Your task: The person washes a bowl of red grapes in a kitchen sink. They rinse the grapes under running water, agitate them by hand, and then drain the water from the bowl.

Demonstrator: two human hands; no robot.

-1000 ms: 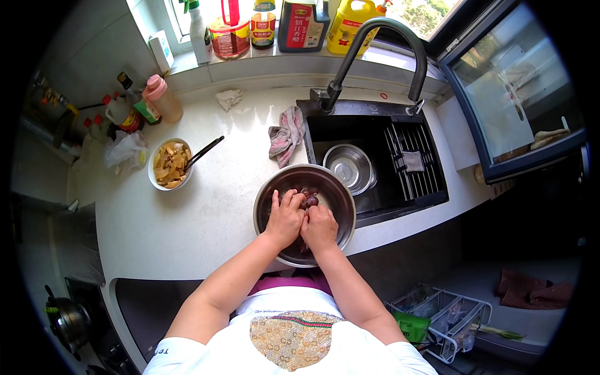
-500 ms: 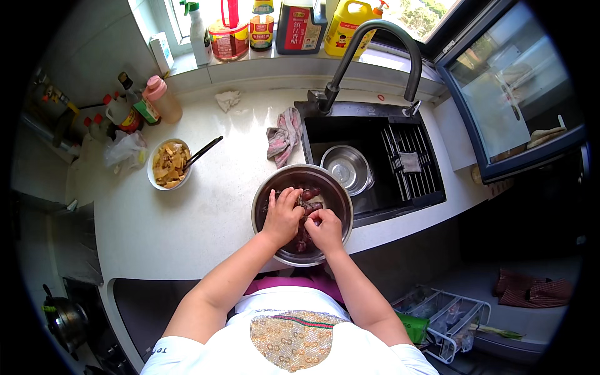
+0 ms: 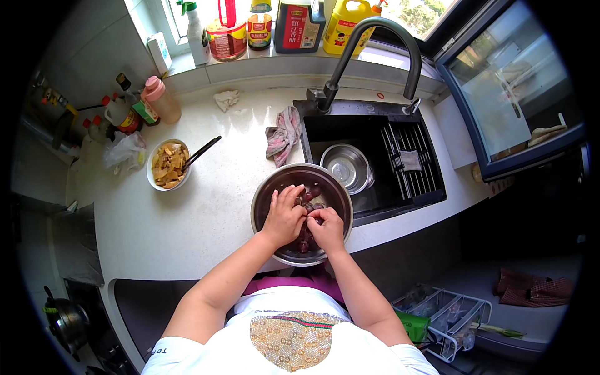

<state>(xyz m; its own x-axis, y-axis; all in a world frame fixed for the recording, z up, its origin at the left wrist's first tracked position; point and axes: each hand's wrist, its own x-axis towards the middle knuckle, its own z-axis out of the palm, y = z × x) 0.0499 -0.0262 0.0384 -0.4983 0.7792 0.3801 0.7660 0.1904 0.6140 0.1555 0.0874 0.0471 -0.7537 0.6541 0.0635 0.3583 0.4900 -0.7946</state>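
A wide steel bowl [image 3: 257,224] sits at the counter's front edge and holds dark red grapes [image 3: 304,245]. Inside it, my left hand [image 3: 284,217] curls its fingers over the bunch and grips it. Close against it on the right, my right hand [image 3: 326,230] is closed in a pinch at the grapes, fingertips almost meeting the left thumb. Exactly which grape or bit of stem lies between the right fingertips is hidden. More grapes show past the fingers and at the near side of the bowl.
Right of the bowl is a black sink [image 3: 381,203] with a small steel pot [image 3: 345,169], a drying rack [image 3: 409,159] and a tall faucet [image 3: 412,62]. A crumpled cloth [image 3: 284,134] lies behind the bowl. Leftward stands a food bowl [image 3: 170,165] with chopsticks [image 3: 203,152].
Both hands stay in the bowl at the grapes. The right fingers have shifted slightly, and a few grapes between the hands have turned a little.
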